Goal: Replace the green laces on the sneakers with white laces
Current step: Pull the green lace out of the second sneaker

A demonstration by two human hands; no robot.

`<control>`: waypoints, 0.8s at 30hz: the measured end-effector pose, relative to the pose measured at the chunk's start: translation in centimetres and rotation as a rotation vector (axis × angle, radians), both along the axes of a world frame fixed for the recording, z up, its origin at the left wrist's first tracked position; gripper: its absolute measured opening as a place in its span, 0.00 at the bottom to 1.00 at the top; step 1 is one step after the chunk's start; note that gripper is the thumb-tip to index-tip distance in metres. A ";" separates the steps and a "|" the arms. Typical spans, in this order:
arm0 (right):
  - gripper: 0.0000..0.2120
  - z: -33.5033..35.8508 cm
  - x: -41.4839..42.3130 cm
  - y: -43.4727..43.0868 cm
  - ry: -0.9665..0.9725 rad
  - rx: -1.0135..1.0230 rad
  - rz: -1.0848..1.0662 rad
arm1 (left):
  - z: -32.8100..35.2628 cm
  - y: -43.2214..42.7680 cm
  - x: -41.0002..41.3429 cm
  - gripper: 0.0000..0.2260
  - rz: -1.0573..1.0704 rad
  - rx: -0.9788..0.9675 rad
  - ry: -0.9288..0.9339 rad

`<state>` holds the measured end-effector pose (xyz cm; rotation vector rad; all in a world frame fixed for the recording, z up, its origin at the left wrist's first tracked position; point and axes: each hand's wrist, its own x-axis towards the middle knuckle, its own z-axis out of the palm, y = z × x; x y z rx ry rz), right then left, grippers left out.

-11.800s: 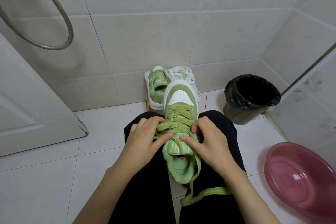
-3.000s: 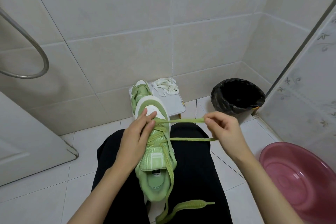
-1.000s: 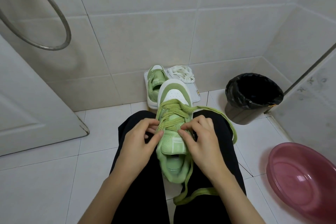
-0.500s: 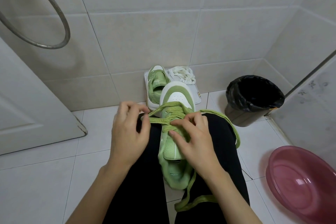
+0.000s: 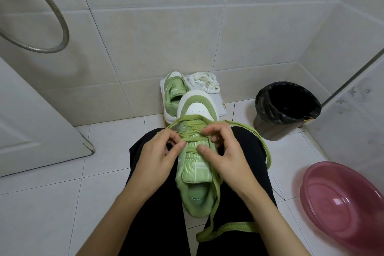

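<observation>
Green sneaker (image 5: 195,164) lies on the lap, toe pointing away. Left hand (image 5: 158,156) pinches the green lace (image 5: 228,227) at the left eyelet row, thumb against index. Right hand (image 5: 226,151): fingers curled on the lace crossings at the right row, thumb on the tongue. Loose lace trails over the right thigh. Second sneaker (image 5: 173,93) and white laces (image 5: 204,81) sit on a white stand (image 5: 220,108) by the wall.

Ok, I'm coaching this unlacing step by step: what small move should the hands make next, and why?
Probably draw the crossing that the left hand pinches out through its eyelet. The green lace is free at the ankle rows but still threaded near the toe of the sneaker; the right hand steadies the tongue.
</observation>
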<state>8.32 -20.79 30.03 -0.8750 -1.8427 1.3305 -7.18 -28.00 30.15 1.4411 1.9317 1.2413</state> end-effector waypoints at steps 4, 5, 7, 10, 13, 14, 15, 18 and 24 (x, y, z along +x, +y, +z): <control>0.10 -0.7 0.4 -0.4 -0.253 0.244 0.016 | 0.4 0.5 -0.7 0.07 -0.053 -0.089 -0.029; 0.10 -0.8 0.3 -0.5 -0.313 0.340 -0.015 | 0.5 0.6 -0.8 0.08 -0.064 -0.092 -0.035; 0.08 -0.6 -0.1 -0.8 -0.418 0.532 -0.047 | 0.6 0.7 -0.7 0.09 -0.075 -0.093 -0.042; 0.04 -0.1 -0.8 -1.2 -0.484 0.580 -0.027 | 0.5 0.6 -0.4 0.09 -0.068 -0.082 -0.032; 0.04 0.5 -1.4 -1.5 -0.383 0.295 -0.006 | 0.3 0.1 -0.6 0.08 -0.111 -0.014 -0.103; 0.04 0.7 -1.6 -1.6 -0.357 0.239 -0.009 | 0.3 -0.2 -0.8 0.07 -0.160 0.018 -0.106; 0.04 0.9 -1.8 -1.7 -0.340 0.204 -0.012 | 0.3 -0.4 -1.0 0.05 -0.212 0.037 -0.081; 0.03 0.9 -1.8 -1.7 -0.309 0.154 -0.021 | 0.1 -0.5 -0.9 0.09 -0.258 0.034 0.012; 0.08 -0.1 0.6 -1.4 -0.246 0.128 -0.038 | -0.6 0.3 0.3 0.08 -0.120 0.082 0.021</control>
